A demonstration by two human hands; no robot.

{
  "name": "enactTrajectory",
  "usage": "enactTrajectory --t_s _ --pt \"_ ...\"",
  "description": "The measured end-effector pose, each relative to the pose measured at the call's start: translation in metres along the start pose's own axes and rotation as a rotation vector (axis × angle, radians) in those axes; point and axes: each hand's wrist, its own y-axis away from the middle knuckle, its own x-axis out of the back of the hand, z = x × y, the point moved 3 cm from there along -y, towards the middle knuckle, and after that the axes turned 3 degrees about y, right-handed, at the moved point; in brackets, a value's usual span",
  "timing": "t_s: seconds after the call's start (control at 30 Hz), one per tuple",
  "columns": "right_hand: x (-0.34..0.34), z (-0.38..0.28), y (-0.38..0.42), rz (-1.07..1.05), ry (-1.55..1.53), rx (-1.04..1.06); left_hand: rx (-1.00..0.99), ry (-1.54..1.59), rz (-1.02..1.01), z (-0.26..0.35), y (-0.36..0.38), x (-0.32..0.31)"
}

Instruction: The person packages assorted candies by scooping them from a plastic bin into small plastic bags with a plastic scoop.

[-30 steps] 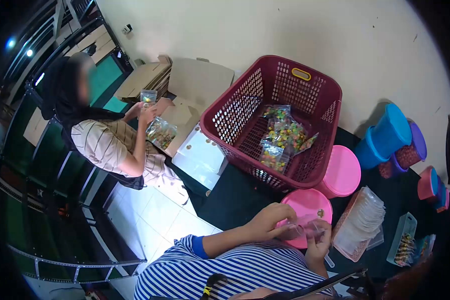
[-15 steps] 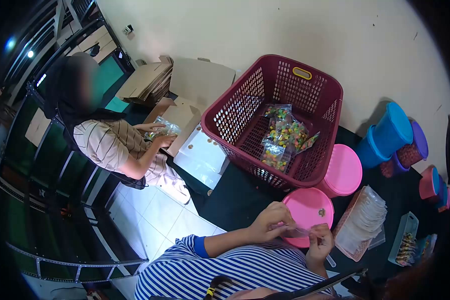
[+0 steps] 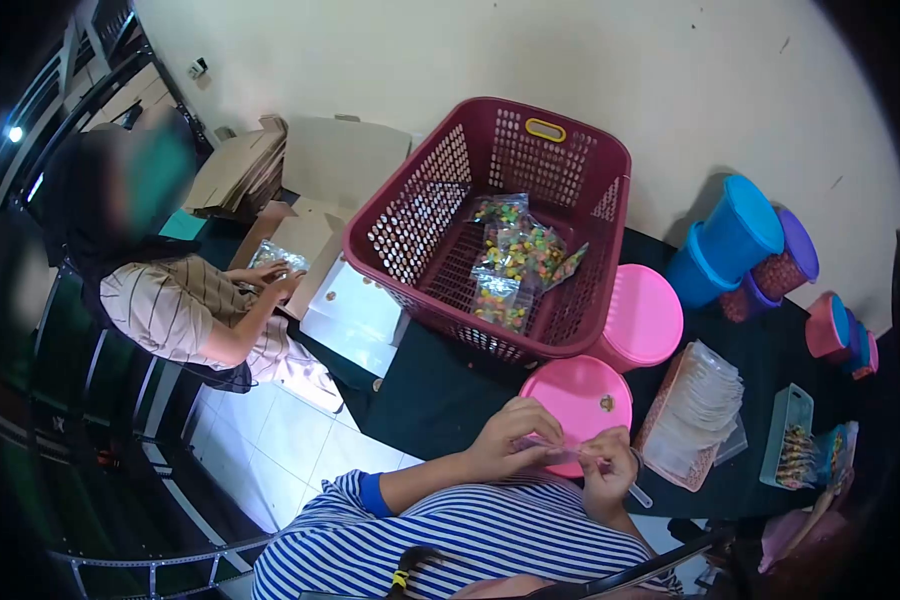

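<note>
Above the near pink lid (image 3: 560, 385), my left hand (image 3: 515, 438) and my right hand (image 3: 610, 470) are close together, fingers closed in a pinch. Stretched between them is a small clear plastic bag (image 3: 568, 455), seen edge-on; whether anything is inside cannot be made out. A small round sticker (image 3: 607, 403) marks the lid. Right of my hands, a pink basket (image 3: 653, 440) holds a stack of clear plastic bags (image 3: 698, 410). Beneath my right hand, the white handle of a utensil (image 3: 640, 495) pokes out.
A maroon basket (image 3: 555, 350) holds several bags of colourful candy (image 3: 515, 250). Another pink tub (image 3: 645, 318), blue tubs (image 3: 740, 225) and a teal tray (image 3: 775, 455) of small packets stand rightward. At left, a co-worker (image 3: 170, 300) handles plastic packs in a cardboard box (image 3: 320, 235).
The view has shifted, so the tabletop things appear further left. My hands still pinch the plastic bag over the pink lid. The co-worker's hands have pressed lower onto the packs.
</note>
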Motion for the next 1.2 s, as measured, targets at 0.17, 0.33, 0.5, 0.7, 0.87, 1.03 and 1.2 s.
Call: enactTrajectory --t_s 0.17,0.33,0.5,0.7,0.87,1.03,1.2 --pt "0.001 -0.012 -0.009 -0.047 0.146 0.021 -0.026 -0.055 0.027 -0.001 -0.002 0.003" --pt "-0.001 -0.012 -0.006 -0.034 0.25 0.107 -0.037 -0.065 0.05 -0.005 -0.004 0.011" --pt "-0.004 -0.01 -0.011 0.009 0.268 -0.029 0.156 -0.113 0.021 -0.01 -0.006 0.006" --pt "-0.015 -0.007 -0.019 -0.134 0.13 -0.098 0.229 -0.038 0.007 -0.012 -0.01 0.007" --pt "-0.012 -0.007 -0.017 -0.102 0.148 -0.096 0.137 -0.059 0.013 -0.006 -0.014 0.003" --pt "-0.012 -0.01 -0.015 -0.095 0.127 -0.042 0.08 -0.114 0.025 -0.006 -0.008 -0.002" --pt "-0.015 -0.006 -0.017 -0.075 0.054 -0.057 0.06 -0.174 0.027 -0.001 -0.012 -0.002"
